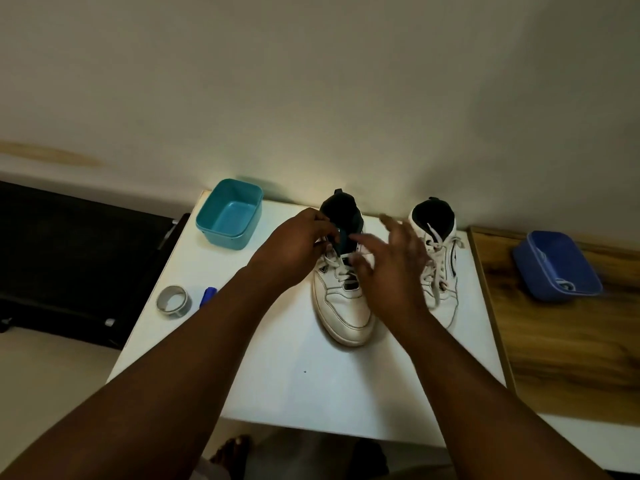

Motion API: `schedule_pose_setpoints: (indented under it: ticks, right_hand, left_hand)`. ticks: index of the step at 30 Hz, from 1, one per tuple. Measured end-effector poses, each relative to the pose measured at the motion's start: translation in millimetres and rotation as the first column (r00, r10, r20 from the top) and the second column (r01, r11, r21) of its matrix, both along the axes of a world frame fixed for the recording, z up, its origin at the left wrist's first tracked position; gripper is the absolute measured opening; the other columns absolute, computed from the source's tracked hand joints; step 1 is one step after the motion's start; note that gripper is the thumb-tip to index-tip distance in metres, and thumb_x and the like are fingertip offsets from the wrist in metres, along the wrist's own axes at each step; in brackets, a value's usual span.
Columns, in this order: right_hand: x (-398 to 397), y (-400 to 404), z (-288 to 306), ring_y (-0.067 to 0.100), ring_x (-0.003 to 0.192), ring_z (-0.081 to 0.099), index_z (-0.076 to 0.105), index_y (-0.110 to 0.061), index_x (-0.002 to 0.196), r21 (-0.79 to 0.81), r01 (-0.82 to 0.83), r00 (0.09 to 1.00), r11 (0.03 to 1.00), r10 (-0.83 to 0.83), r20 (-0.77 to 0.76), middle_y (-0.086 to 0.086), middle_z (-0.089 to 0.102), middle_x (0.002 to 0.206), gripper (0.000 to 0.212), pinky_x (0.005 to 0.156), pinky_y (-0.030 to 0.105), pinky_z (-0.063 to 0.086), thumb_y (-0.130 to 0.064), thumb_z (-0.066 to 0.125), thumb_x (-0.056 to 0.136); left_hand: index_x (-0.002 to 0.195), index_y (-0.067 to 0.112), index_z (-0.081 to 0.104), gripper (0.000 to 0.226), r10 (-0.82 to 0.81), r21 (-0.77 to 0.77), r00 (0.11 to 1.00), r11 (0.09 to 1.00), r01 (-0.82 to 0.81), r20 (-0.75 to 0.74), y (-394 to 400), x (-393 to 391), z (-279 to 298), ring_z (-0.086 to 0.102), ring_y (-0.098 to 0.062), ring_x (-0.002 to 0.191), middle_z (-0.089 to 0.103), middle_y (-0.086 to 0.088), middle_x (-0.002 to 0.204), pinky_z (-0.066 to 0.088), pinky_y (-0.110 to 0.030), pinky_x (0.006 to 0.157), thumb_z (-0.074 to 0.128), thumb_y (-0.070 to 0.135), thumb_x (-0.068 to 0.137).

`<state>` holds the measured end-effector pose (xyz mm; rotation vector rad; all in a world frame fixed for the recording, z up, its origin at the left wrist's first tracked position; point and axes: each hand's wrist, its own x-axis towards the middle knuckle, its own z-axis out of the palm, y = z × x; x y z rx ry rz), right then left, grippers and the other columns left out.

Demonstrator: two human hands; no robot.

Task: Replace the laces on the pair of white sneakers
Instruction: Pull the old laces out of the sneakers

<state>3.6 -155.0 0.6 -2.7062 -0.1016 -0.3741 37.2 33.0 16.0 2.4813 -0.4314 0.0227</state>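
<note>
Two white high-top sneakers stand on a white table (284, 375), toes toward me. The left sneaker (343, 306) has a dark tongue and white laces crossing its lower eyelets. My left hand (294, 247) has its fingers curled at the sneaker's upper eyelets, by the tongue, pinching the lace there. My right hand (391, 268) hovers over the same sneaker's right side with its fingers spread and blurred, holding nothing. The right sneaker (440, 258) stands partly behind that hand, its white laces loose.
A teal tub (230, 214) stands at the table's back left. A roll of tape (173, 301) and a blue object (207, 296) lie near the left edge. A blue tub (554, 268) with something white inside rests on the wooden surface (571, 358) at right. A wall rises right behind the table.
</note>
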Motion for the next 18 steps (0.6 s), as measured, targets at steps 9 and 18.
schedule_pose_setpoints:
  ticks: [9, 18]
  right_hand:
    - [4.5, -22.1, 15.6, 0.037, 0.106, 0.058, 0.063, -0.013, 0.102, 0.072, 0.333, 0.927, 0.94, -0.341, 0.157, 0.014, 0.061, 0.115, 0.011, 0.09, 0.048, 0.045, -0.015, 0.053, 0.098]
    - [-10.9, -15.1, 6.6, 0.038, 0.141, 0.039, 0.075, -0.02, 0.107, -0.378, 0.221, 0.937, 0.899, -0.304, -0.175, 0.011, 0.061, 0.128, 0.039, 0.12, 0.065, 0.007, -0.043, 0.048, 0.092]
  left_hand:
    - [0.115, 0.026, 0.075, 0.023, -0.015, 0.013, 1.0, 1.0, 0.015, -0.005, 7.6, 2.7, 0.2, 0.058, -0.018, 0.113, 0.058, 0.0, 0.128, 0.036, -0.02, 0.089, 0.068, 0.016, 0.095]
    - [0.12, 0.026, 0.069, 0.026, -0.009, -0.067, 1.0, 0.998, 0.008, -0.02, -0.6, -5.2, 1.9, 0.058, -0.017, 0.105, 0.058, -0.001, 0.127, 0.047, -0.03, 0.091, 0.066, 0.021, 0.095]
